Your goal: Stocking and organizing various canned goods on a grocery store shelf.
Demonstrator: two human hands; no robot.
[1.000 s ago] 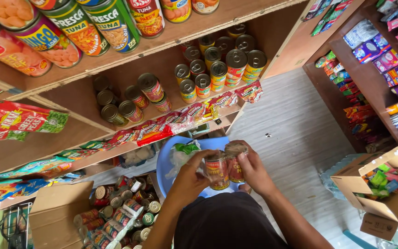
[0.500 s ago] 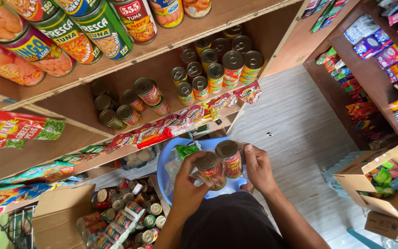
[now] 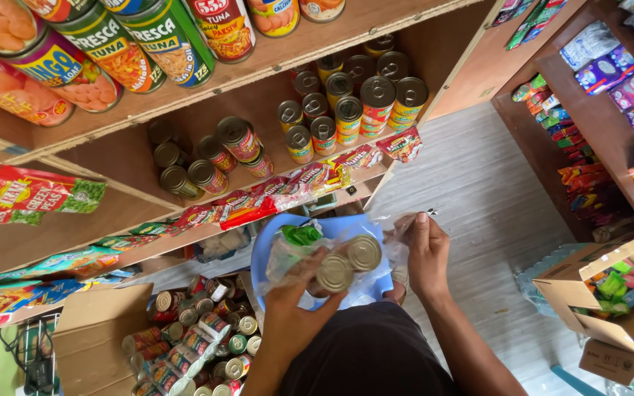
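The left hand point(image 3: 299, 312) gripped two cans point(image 3: 348, 262) in a plastic wrap point(image 3: 288, 253). At three o'clock, the right hand point(image 3: 425, 253) pinched the wrap's edge.

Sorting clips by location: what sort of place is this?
Most likely a small grocery shop or its stockroom. Wooden shelves carry rows of tin cans, snack packets fill the rack opposite, and an open cardboard box of cans sits on the floor.

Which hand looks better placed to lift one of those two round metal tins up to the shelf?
Probably the right hand: it only pinches the clear plastic wrap beside the two silver-lidded tins, nearest the shelf's tin stack. The left hand is underneath, supporting the tins.
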